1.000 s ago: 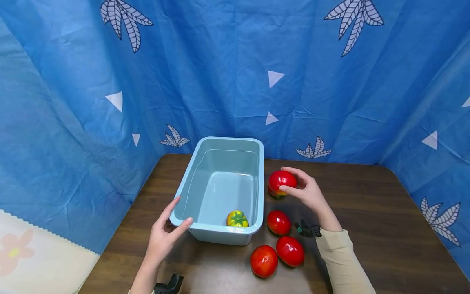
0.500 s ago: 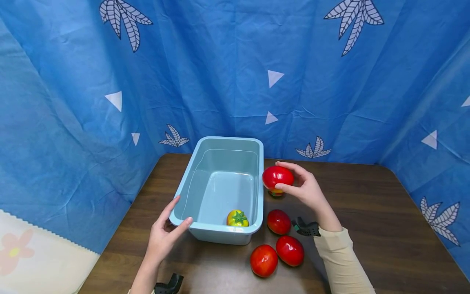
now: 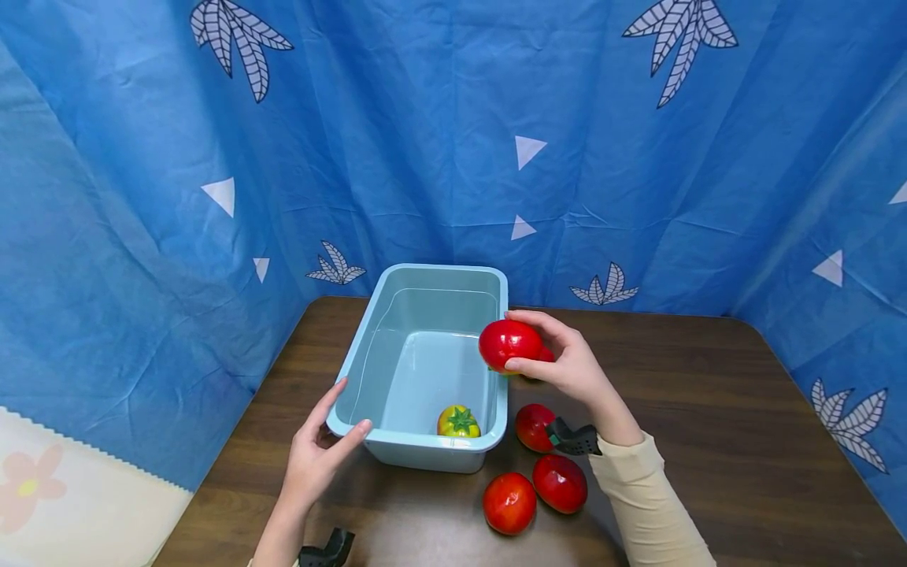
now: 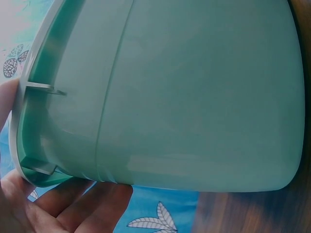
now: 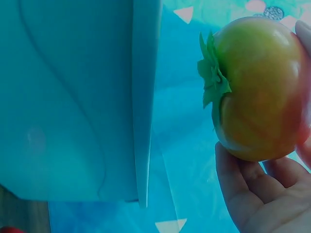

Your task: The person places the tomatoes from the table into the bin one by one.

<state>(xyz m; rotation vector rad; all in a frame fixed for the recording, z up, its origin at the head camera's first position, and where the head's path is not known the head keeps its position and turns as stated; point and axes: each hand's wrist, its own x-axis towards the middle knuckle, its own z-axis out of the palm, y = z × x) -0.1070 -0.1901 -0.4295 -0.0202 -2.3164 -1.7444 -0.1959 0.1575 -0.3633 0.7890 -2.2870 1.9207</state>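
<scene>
Red tomato (image 3: 507, 343) up at the right rim of the bin (image 3: 418, 455), right hand (image 3: 577, 370) curled round it, thumb and fingers on opposite sides. Right wrist view adds green leaves (image 5: 213, 80), mostly hidden from head view. Left hand (image 3: 315, 457) spread wide at near-left corner; left wrist view shows fingers (image 4: 104, 206) under the rim. Yellowish tomato (image 3: 457, 423) inside; other tomatoes (image 3: 509, 503) on the surface (image 3: 708, 409).

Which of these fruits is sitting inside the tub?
The yellowish fruit, leafy top up, at the near end of the tub. One red fruit is in the right hand; the other red ones lie on the table.
</scene>
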